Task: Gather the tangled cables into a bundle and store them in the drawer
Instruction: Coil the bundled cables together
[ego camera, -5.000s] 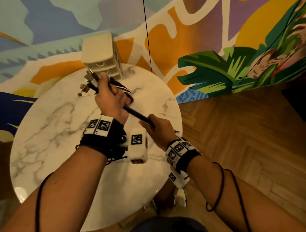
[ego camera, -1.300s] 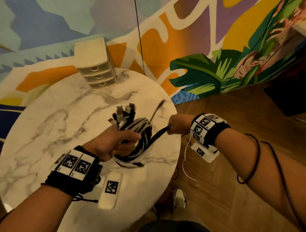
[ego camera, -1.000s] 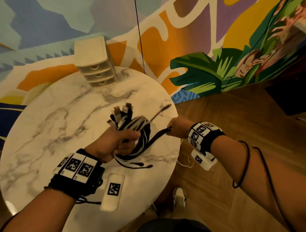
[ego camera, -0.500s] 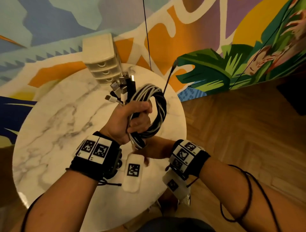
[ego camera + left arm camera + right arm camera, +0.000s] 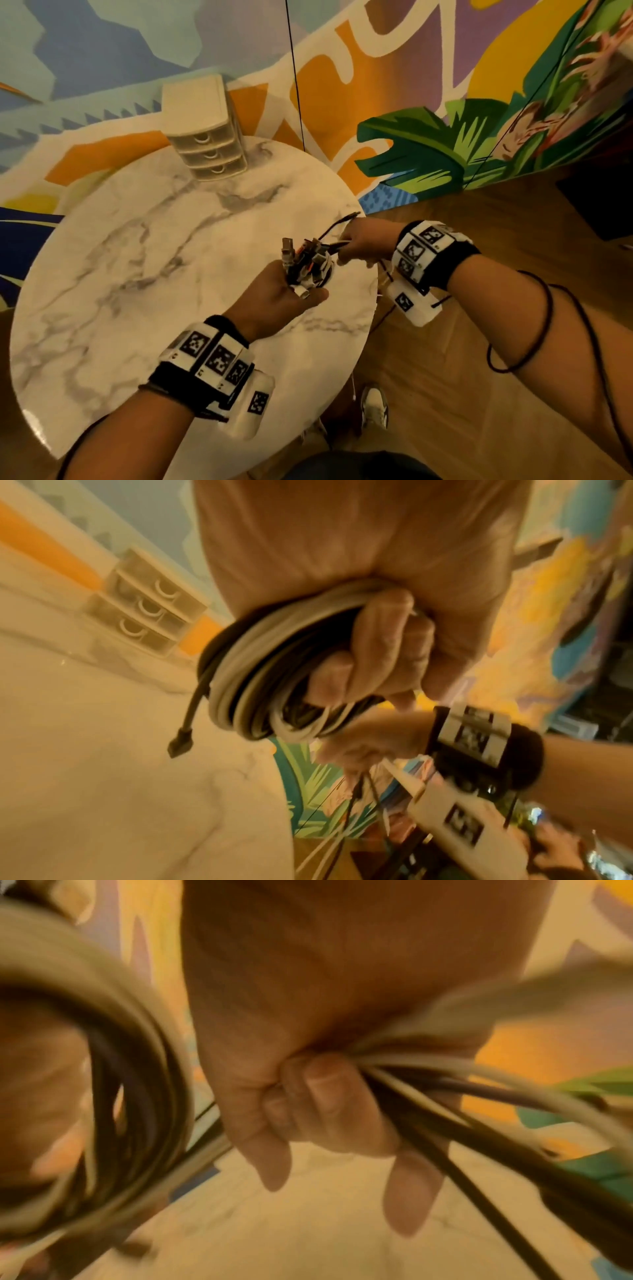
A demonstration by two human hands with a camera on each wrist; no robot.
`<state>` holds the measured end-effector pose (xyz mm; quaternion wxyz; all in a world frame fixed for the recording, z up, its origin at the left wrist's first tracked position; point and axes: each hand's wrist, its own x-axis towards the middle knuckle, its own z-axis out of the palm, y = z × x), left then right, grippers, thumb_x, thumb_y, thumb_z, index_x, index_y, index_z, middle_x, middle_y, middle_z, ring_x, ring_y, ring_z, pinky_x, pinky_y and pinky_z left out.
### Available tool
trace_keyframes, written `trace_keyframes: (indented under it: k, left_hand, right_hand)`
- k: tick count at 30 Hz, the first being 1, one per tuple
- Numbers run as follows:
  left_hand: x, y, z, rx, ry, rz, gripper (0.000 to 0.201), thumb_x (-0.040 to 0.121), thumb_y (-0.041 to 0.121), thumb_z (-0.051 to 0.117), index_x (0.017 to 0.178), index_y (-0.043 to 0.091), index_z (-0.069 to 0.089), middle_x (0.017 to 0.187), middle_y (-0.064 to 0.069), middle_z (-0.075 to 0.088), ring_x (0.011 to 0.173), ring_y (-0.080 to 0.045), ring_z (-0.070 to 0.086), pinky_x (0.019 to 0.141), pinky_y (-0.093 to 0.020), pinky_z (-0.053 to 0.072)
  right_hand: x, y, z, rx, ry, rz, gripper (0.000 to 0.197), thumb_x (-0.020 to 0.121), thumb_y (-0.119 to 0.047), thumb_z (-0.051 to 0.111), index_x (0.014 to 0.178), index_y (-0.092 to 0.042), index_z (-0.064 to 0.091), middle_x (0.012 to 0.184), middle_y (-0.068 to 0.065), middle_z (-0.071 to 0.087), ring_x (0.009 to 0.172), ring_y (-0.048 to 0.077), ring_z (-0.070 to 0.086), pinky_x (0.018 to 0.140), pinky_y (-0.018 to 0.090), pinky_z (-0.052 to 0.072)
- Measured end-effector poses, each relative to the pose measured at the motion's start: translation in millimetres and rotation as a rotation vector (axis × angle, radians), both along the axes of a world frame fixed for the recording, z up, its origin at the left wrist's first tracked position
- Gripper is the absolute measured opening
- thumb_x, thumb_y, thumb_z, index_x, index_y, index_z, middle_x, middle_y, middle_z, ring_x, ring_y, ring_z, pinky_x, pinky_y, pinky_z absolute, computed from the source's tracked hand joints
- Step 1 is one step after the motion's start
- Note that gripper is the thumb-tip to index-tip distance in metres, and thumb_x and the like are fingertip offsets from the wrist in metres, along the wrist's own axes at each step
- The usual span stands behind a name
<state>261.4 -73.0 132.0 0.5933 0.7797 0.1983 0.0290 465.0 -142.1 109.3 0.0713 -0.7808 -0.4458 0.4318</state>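
My left hand (image 5: 291, 294) grips a coiled bundle of black and white cables (image 5: 306, 265) above the right part of the marble table (image 5: 137, 274); plug ends stick up from the fist. The left wrist view shows the cable coil (image 5: 260, 674) wrapped round my fingers, one black plug (image 5: 179, 744) dangling. My right hand (image 5: 363, 241) holds the loose cable tails (image 5: 428, 1085) just right of the bundle, at the table's edge. The small cream drawer unit (image 5: 209, 137) stands at the table's far edge, its three drawers shut.
A painted mural wall (image 5: 411, 85) rises behind the table. Wooden floor (image 5: 479, 257) lies to the right, and a shoe (image 5: 375, 406) shows below the table edge. A thin black cord (image 5: 294, 75) hangs down the wall.
The bundle has come down from its raised position and tipped plug-ends up. My right hand moved from below the coil out to the right, pulling the cable tails.
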Motion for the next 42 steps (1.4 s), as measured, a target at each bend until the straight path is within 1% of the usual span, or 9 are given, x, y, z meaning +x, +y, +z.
trace_keyframes:
  k: [5, 10, 12, 14, 17, 23, 30, 37, 42]
  left_hand:
    - [15.2, 0.5, -13.6, -0.102, 0.031, 0.287, 0.017, 0.086, 0.01, 0.064, 0.083, 0.027, 0.063, 0.056, 0.005, 0.055, 0.048, -0.021, 0.046, 0.051, -0.03, 0.04]
    - [33.6, -0.1, -9.5, -0.232, -0.004, 0.521, 0.017, 0.09, 0.009, 0.059, 0.075, 0.002, 0.059, 0.052, -0.012, 0.05, 0.043, -0.024, 0.044, 0.044, -0.031, 0.039]
    - [40.4, -0.8, -4.8, -0.287, -0.036, 0.591, 0.009, 0.091, 0.014, 0.06, 0.083, 0.011, 0.065, 0.068, -0.021, 0.061, 0.059, -0.033, 0.06, 0.056, -0.045, 0.055]
    - [43.2, 0.9, -1.4, -0.304, -0.031, 0.613, 0.017, 0.087, 0.028, 0.063, 0.082, 0.012, 0.067, 0.08, -0.034, 0.061, 0.069, -0.049, 0.059, 0.068, -0.059, 0.052]
    - [41.8, 6.2, 3.2, -0.293, -0.002, 0.638, 0.026, 0.09, 0.035, 0.06, 0.078, 0.013, 0.066, 0.07, -0.025, 0.061, 0.062, -0.041, 0.057, 0.064, -0.052, 0.05]
    - [37.6, 18.2, 2.3, -0.555, 0.08, 0.621, 0.031, 0.09, 0.039, 0.059, 0.104, 0.012, 0.066, 0.096, -0.013, 0.071, 0.089, -0.029, 0.069, 0.08, -0.043, 0.055]
    - [34.2, 19.9, 4.0, -0.756, 0.084, 0.558, 0.032, 0.091, 0.041, 0.055, 0.107, 0.015, 0.066, 0.103, -0.011, 0.07, 0.095, -0.026, 0.067, 0.084, -0.042, 0.05]
    - [33.0, 23.3, 2.7, -0.827, 0.052, 0.527, 0.023, 0.092, 0.035, 0.054, 0.103, 0.019, 0.066, 0.1, -0.007, 0.066, 0.093, -0.023, 0.063, 0.084, -0.038, 0.047]
    - [32.7, 29.0, 7.7, -0.778, 0.043, 0.493, 0.032, 0.094, 0.035, 0.049, 0.102, 0.01, 0.067, 0.08, -0.007, 0.058, 0.07, -0.02, 0.056, 0.067, -0.032, 0.046]
  right_hand:
    - [-18.1, -7.6, 2.1, 0.274, 0.33, -0.295, 0.035, 0.096, -0.032, 0.051, 0.068, -0.01, 0.052, 0.054, 0.003, 0.043, 0.043, 0.011, 0.042, 0.061, 0.035, 0.053]
    - [-57.7, 6.2, -0.3, 0.476, 0.588, -0.682, 0.037, 0.1, -0.031, 0.038, 0.084, -0.004, 0.058, 0.056, 0.006, 0.045, 0.046, 0.015, 0.044, 0.051, 0.031, 0.05]
    - [-67.3, 15.5, -2.3, 0.544, 0.519, -0.724, 0.046, 0.097, -0.037, 0.036, 0.094, 0.002, 0.061, 0.076, 0.018, 0.062, 0.065, 0.025, 0.06, 0.068, 0.045, 0.057]
    - [-73.9, 20.3, -3.9, 0.606, 0.461, -0.74, 0.043, 0.097, -0.035, 0.032, 0.09, -0.003, 0.06, 0.086, 0.019, 0.063, 0.082, 0.036, 0.061, 0.082, 0.056, 0.051]
    - [-83.1, 20.0, -4.6, 0.694, 0.375, -0.684, 0.04, 0.1, -0.025, 0.028, 0.084, -0.006, 0.059, 0.08, 0.009, 0.057, 0.078, 0.028, 0.052, 0.081, 0.053, 0.046]
    - [-94.3, 17.0, -10.0, 0.771, -0.016, -0.41, 0.04, 0.1, -0.028, 0.023, 0.089, -0.01, 0.056, 0.074, 0.001, 0.042, 0.08, 0.023, 0.039, 0.078, 0.038, 0.034]
    - [-94.7, 12.2, -7.7, 0.734, -0.466, -0.277, 0.053, 0.092, -0.038, 0.018, 0.119, -0.014, 0.056, 0.103, 0.008, 0.049, 0.094, 0.024, 0.04, 0.078, 0.037, 0.035]
    - [-88.8, 6.8, -15.6, 0.754, -0.372, -0.232, 0.05, 0.092, -0.04, 0.021, 0.122, -0.02, 0.056, 0.117, 0.004, 0.046, 0.103, 0.019, 0.036, 0.086, 0.037, 0.034]
    - [-84.6, 9.9, -24.5, 0.921, -0.013, -0.569, 0.041, 0.085, -0.042, 0.058, 0.122, -0.025, 0.052, 0.113, -0.003, 0.047, 0.107, 0.013, 0.045, 0.09, 0.031, 0.04]
